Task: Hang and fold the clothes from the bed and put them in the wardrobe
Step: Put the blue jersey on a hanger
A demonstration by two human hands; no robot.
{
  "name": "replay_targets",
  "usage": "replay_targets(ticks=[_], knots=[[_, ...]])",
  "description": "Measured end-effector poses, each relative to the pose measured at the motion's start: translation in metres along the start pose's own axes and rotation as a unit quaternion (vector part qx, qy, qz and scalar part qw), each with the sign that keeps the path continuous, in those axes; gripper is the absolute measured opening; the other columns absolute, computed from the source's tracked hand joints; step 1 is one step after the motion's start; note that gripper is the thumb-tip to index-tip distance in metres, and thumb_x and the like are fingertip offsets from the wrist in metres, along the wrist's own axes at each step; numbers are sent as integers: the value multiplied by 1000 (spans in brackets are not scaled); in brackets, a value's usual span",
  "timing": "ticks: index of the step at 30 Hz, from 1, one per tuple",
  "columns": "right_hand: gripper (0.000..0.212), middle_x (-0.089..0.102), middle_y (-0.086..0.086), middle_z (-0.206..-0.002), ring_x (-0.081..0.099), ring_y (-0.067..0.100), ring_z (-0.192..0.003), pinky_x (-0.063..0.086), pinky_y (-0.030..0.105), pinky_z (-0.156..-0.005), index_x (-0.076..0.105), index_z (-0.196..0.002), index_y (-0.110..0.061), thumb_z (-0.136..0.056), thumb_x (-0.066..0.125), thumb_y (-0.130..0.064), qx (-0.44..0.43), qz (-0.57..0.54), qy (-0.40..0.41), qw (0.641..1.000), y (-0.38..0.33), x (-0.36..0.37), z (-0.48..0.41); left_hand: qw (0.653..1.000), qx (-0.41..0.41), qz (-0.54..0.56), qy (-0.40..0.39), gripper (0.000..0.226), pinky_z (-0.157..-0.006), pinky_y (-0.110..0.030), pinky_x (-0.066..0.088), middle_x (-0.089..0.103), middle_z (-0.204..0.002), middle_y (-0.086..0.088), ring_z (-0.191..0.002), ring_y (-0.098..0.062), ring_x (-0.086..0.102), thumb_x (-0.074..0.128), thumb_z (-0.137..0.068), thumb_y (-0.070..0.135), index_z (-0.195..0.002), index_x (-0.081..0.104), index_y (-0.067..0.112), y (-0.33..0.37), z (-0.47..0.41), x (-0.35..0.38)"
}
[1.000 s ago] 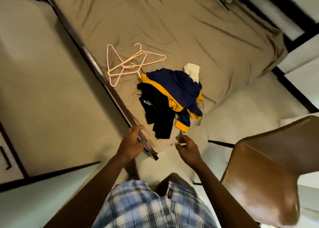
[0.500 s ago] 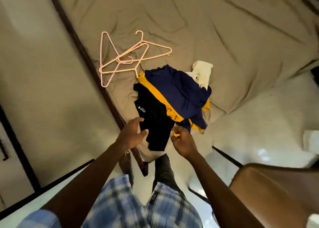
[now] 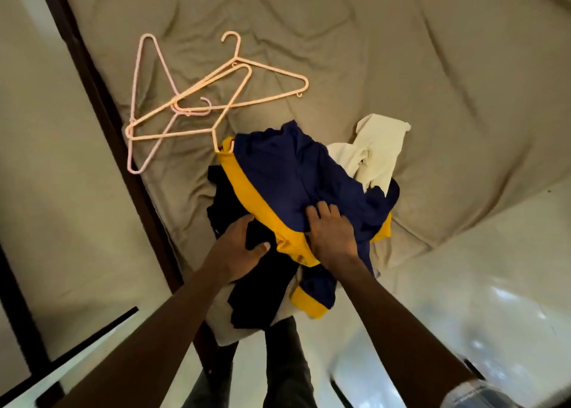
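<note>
A pile of clothes lies at the near corner of the bed. On top is a navy garment with yellow bands. A black garment lies under it on the left, and a cream garment pokes out behind. My right hand presses flat on the navy garment, fingers spread. My left hand grips the black garment at the yellow band's edge, thumb over the cloth. Three pink plastic hangers lie tangled on the sheet just beyond the pile.
The bed's dark wooden frame runs diagonally along the left, with pale floor beside it. My legs stand at the bed's corner. Glossy floor lies to the right.
Both hands have moved forward from the bed's edge onto the pile. The right hand now lies on the navy garment and the left has closed on the black one. The brown chair is out of view.
</note>
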State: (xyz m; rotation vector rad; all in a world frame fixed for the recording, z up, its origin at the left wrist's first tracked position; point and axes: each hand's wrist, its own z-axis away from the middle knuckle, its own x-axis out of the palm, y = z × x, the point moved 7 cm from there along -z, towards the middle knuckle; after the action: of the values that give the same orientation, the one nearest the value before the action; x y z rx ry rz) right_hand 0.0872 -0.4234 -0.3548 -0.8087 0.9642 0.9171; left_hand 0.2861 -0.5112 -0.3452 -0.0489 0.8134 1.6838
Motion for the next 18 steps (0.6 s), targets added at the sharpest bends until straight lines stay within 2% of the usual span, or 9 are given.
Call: replay_targets(ticks=[2,3,5,8,10,11,13,16,18], knots=[[19,59,5,-111,55,26,-104,46,39,-73,61,-107,-16,-92,71,-23,30,-190,11,981,18,-2,-5,1000,-18,23,10,84,-119,-45,37,36,-165,-3,-150,-26,38,71,-95,43,-163,26,22,-3,-4,5],[15,62,5,-103,57,23,-98,45,37,-73,62,-99,-13,-93,73,-21,75,-306,4,949,30,-2,-6,999,-25,36,17,82,-118,-45,38,37,-164,-3,-149,-26,39,70,-96,43,-163,28,23,-3,-3,5],[17,64,9,-86,60,16,-82,47,36,-70,62,-88,-11,-92,77,-17,158,-485,14,860,49,-7,-3,997,-34,58,23,78,-118,-44,38,38,-164,-4,-149,-26,39,69,-97,41,-162,30,22,-2,-1,4],[18,55,-1,-68,52,4,-62,43,30,-63,57,-86,-13,-99,69,-13,233,-622,13,748,59,-17,12,998,-18,45,38,77,-118,-44,36,37,-162,-9,-149,-28,36,69,-98,35,-161,30,15,5,11,2],[9,61,-2,-74,58,7,-68,47,30,-69,60,-93,-9,-101,64,-10,250,-668,11,700,58,-32,23,997,26,17,71,78,-117,-44,37,35,-162,-10,-150,-27,33,71,-96,30,-160,29,14,18,23,-4],[4,69,3,-84,66,13,-79,52,32,-76,64,-99,-7,-101,64,-11,243,-681,4,691,56,-43,28,994,63,9,90,79,-116,-45,39,34,-162,-9,-151,-26,32,73,-95,28,-160,29,15,28,30,-7],[15,75,8,-104,71,20,-99,57,31,-85,69,-111,-9,-98,70,-16,200,-670,-14,715,47,-69,40,981,147,5,124,82,-116,-47,40,30,-165,-7,-153,-25,29,75,-93,25,-161,28,18,54,45,-14],[20,78,2,-102,72,16,-99,57,28,-85,76,-111,-12,-92,77,-9,106,-631,-36,768,25,-117,58,963,224,-13,150,92,-113,-37,38,21,-169,0,-157,-19,21,79,-88,25,-162,25,26,101,69,-25],[21,79,1,-100,73,16,-97,57,28,-84,78,-108,-11,-92,74,0,51,-628,-46,775,8,-151,73,950,267,-60,150,88,-107,-36,41,24,-168,3,-155,-19,27,80,-83,29,-158,34,29,132,87,-33]])
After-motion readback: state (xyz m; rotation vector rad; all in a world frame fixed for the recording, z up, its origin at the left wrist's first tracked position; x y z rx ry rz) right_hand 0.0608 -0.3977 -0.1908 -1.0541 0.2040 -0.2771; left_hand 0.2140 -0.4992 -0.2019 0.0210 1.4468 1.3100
